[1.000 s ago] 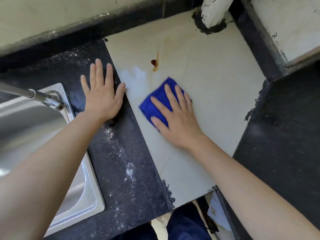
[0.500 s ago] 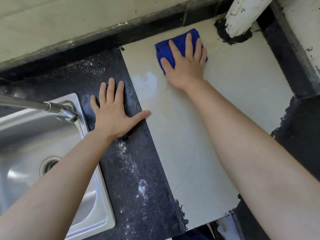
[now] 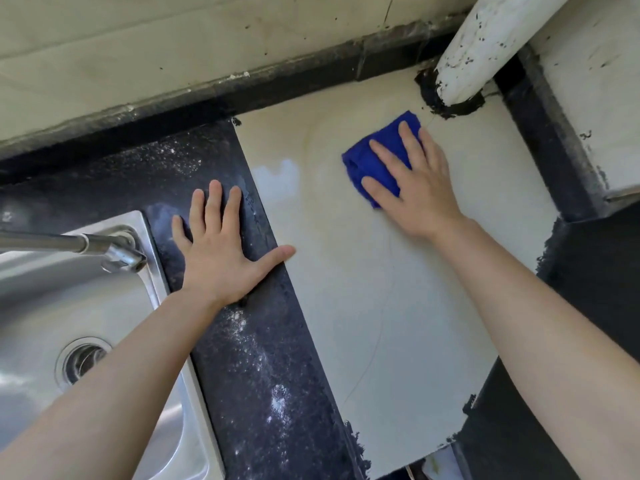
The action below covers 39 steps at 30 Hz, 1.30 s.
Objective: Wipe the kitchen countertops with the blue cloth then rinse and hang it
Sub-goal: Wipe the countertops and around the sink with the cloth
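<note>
Our right grip (image 3: 420, 190), fingers straight, presses and half hides the blue cloth (image 3: 367, 164); left grip (image 3: 221, 252) lies spread on the tabletop (image 3: 346, 306).

Just right of the rectangular stainless steel sink (image 3: 202, 431), the left hand (image 3: 221, 251) lies flat with fingers spread on the black speckled stone worktop (image 3: 263, 358), its thumb tip reaching onto the cream tile panel (image 3: 381, 323). Farther right of the sink, toward the wall, the right hand (image 3: 419, 192) presses a folded blue cloth (image 3: 374, 164) onto the cream tile with straight fingers. A chrome tap (image 3: 86, 244) reaches over the sink.
</note>
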Available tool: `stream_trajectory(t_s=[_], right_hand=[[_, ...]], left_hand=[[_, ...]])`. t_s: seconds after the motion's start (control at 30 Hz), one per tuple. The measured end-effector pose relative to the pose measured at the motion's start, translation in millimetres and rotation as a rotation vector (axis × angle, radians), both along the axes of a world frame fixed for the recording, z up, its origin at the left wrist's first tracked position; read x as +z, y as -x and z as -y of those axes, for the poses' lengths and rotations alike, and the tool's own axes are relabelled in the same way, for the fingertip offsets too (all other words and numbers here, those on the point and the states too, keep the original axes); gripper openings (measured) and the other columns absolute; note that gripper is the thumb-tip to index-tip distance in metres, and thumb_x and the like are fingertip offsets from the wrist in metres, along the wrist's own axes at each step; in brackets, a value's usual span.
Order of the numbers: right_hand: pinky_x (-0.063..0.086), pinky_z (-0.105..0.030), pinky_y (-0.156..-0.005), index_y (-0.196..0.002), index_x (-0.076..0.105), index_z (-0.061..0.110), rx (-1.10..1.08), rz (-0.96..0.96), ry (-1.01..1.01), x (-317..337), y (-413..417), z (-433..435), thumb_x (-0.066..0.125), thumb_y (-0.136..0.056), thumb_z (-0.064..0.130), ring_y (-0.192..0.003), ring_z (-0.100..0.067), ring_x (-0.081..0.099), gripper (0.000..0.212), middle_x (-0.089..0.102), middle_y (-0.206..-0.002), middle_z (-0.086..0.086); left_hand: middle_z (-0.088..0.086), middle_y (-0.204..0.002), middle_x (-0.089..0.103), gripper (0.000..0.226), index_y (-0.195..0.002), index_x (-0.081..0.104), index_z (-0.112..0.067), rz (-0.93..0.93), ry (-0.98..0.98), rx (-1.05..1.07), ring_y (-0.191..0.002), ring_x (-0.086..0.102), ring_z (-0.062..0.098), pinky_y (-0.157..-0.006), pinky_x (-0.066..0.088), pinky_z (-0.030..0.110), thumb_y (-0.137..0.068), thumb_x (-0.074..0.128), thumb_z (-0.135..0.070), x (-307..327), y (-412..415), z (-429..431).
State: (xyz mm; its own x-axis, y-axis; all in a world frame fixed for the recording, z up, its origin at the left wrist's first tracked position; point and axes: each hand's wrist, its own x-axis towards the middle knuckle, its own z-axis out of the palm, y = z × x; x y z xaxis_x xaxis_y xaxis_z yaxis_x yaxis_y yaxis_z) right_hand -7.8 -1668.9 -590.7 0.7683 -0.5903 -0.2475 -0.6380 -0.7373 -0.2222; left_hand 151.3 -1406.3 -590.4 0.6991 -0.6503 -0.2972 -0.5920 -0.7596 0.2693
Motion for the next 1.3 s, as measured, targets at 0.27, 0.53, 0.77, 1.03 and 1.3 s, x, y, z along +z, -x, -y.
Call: stream_trajectory(t_s=[0.27,0.53,0.77,1.03,1.3], right_hand=[[-0.004,-0.051,-0.124,-0.160,0.019,0.034,-0.095,0.057,0.014,-8,-106,-45,0.027,-0.102,0.061,-0.154,-0.040,-0.004,0.065,0.000,-0.170,-0.012],[0.000,-0.044,-0.127,-0.160,0.017,0.035,0.064,-0.012,0.021,1,-6,-3,0.026,-0.098,0.071,-0.156,-0.027,-0.004,0.072,0.000,-0.170,-0.005],[-0.006,-0.051,-0.125,-0.162,0.012,0.028,-0.282,-0.024,0.029,-6,-97,21,0.026,-0.101,0.062,-0.155,-0.037,-0.008,0.071,-0.003,-0.169,-0.013],[-0.002,-0.043,-0.127,-0.159,0.023,0.035,0.348,0.037,-0.003,-3,-3,3,0.031,-0.100,0.065,-0.157,-0.025,-0.003,0.066,0.005,-0.170,-0.004],[-0.003,-0.052,-0.125,-0.162,0.016,0.024,-0.427,0.038,0.063,-8,-125,-17,0.021,-0.104,0.054,-0.155,-0.039,-0.003,0.065,0.001,-0.169,-0.016]], left_hand=[[0.000,-0.168,-0.007,0.121,-0.159,0.004,-0.026,0.009,-0.010,-0.001,-0.153,-0.012,0.021,-0.121,-0.005,0.059,-0.067,0.032,-0.100,1,-2,-3],[0.001,-0.168,-0.006,0.122,-0.159,0.007,-0.025,0.001,-0.011,0.001,-0.153,-0.012,0.022,-0.120,-0.005,0.059,-0.066,0.029,-0.101,-1,-2,-2],[0.001,-0.168,-0.005,0.122,-0.159,0.006,-0.025,0.004,-0.015,0.002,-0.153,-0.012,0.022,-0.120,-0.005,0.059,-0.066,0.032,-0.100,-2,-2,-2],[0.001,-0.168,-0.006,0.121,-0.159,0.004,-0.024,0.016,-0.030,-0.009,-0.153,-0.012,0.022,-0.120,-0.005,0.059,-0.067,0.030,-0.100,-2,-2,-1],[0.001,-0.168,-0.007,0.121,-0.159,0.004,-0.023,0.014,-0.037,-0.013,-0.153,-0.013,0.023,-0.119,-0.007,0.059,-0.068,0.031,-0.099,-2,-1,-2]])
